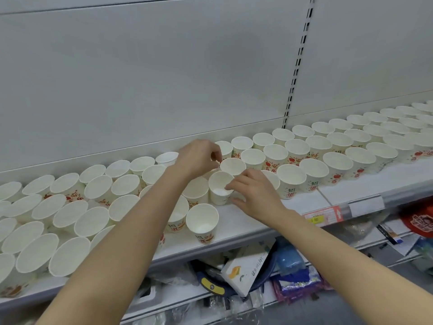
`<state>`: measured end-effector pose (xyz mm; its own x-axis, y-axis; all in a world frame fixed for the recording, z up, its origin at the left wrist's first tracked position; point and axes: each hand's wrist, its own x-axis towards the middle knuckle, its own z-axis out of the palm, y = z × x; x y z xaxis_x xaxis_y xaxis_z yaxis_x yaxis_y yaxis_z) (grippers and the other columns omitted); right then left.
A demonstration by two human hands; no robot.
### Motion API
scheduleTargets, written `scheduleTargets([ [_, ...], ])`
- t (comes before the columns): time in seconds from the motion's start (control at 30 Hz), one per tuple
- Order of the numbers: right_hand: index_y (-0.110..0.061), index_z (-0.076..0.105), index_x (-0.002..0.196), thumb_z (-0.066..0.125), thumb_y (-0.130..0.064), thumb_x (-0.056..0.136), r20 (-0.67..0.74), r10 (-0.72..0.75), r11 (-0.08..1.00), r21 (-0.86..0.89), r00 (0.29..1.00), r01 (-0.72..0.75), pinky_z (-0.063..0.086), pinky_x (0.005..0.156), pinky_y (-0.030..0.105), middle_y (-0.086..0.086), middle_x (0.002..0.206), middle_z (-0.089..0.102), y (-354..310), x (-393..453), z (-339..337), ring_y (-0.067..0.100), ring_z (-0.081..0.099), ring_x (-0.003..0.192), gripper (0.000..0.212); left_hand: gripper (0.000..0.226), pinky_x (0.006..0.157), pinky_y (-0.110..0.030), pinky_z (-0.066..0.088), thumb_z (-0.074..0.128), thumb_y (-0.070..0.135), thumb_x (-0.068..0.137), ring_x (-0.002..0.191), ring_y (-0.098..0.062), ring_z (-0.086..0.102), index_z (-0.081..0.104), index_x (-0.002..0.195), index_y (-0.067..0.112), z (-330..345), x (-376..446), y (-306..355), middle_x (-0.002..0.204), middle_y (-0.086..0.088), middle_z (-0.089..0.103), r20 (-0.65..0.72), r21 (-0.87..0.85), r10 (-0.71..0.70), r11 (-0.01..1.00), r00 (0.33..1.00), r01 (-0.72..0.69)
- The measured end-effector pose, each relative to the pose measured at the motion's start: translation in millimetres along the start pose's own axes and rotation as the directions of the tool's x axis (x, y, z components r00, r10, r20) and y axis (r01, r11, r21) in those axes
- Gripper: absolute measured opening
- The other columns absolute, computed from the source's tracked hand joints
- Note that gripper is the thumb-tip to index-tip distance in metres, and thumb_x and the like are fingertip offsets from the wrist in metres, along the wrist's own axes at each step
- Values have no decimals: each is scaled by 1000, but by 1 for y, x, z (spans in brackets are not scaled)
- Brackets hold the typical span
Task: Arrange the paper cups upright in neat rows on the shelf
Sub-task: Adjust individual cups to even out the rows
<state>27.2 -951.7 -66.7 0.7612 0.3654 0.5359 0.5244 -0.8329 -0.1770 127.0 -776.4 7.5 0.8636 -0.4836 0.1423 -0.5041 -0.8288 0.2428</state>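
Several white paper cups with red and green print stand upright in rows along the white shelf [236, 225]. My left hand [196, 158] pinches the rim of one cup [233, 165] in the middle of the shelf. My right hand [254, 192] grips the rim of a neighbouring cup [219, 187] just in front of it, thumb low near the shelf. A single cup [202, 221] stands apart near the front edge. My left forearm hides some cups in the left block.
The shelf's back panel rises behind the cups, with a slotted upright [297, 66] at right. A price strip [325, 214] runs along the front edge. Below the shelf lie a white box [248, 269], blue packets [295, 275] and other packaged goods.
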Motion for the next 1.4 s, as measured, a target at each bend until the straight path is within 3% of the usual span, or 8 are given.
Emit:
scheduleTargets([
  [0.2,-18,72,73,80,-18,69,10,-14,1000,22,1000,14,25,69,27,-7,72,66,3,2,-6,23,52,77,9,23,72,-26,47,72,20,78,89,-11,59,73,96,33,6,11,3,90,16,63,69,6,26,1000,997,-27],
  [0.4,-23,73,77,81,-22,68,75,25,996,88,997,-31,41,69,38,-9,74,68,17,-9,-30,22,55,76,12,26,75,-31,48,80,43,74,91,-9,49,72,97,34,25,14,14,85,18,55,182,72,93,992,979,-107],
  [0.57,-22,74,75,81,-20,68,75,48,996,66,996,-53,34,73,33,-8,75,69,17,-4,-27,20,55,76,11,13,61,-28,47,73,42,79,87,-15,62,74,83,30,33,14,16,80,11,70,146,102,82,990,986,-98],
  [0.77,-23,75,89,82,-28,68,140,85,991,91,986,-98,37,84,35,-6,88,71,19,-1,-27,20,56,92,23,25,65,-28,42,74,49,79,89,-11,55,73,96,31,30,9,15,88,16,64,100,85,87,992,991,-96],
  [0.93,-23,73,100,75,-12,72,223,69,995,51,972,-82,38,88,39,-6,98,70,36,0,-43,23,52,99,30,23,70,-27,38,75,36,81,102,-14,53,73,104,31,22,7,17,86,12,55,100,141,72,986,992,-86],
  [1.1,-25,74,87,72,-19,77,276,-2,999,-40,961,13,36,81,38,-8,92,70,39,7,-39,24,53,96,12,23,70,-27,39,75,33,81,97,-13,55,74,104,30,21,3,27,88,12,57,82,107,62,992,995,-71],
  [1.3,-25,74,85,72,-25,79,208,-17,1000,13,978,15,31,76,34,-9,84,67,38,13,-39,20,51,91,7,9,78,-29,51,75,31,82,81,-1,62,76,91,32,12,-20,20,94,14,71,-48,-163,41,985,998,-48],
  [1.4,-25,73,81,75,-25,76,167,-41,999,33,985,36,32,73,36,-7,78,66,37,12,-35,21,52,85,6,9,76,-31,51,75,34,82,82,-4,62,75,91,33,16,-27,9,92,16,70,-76,-117,-21,993,997,12],
])
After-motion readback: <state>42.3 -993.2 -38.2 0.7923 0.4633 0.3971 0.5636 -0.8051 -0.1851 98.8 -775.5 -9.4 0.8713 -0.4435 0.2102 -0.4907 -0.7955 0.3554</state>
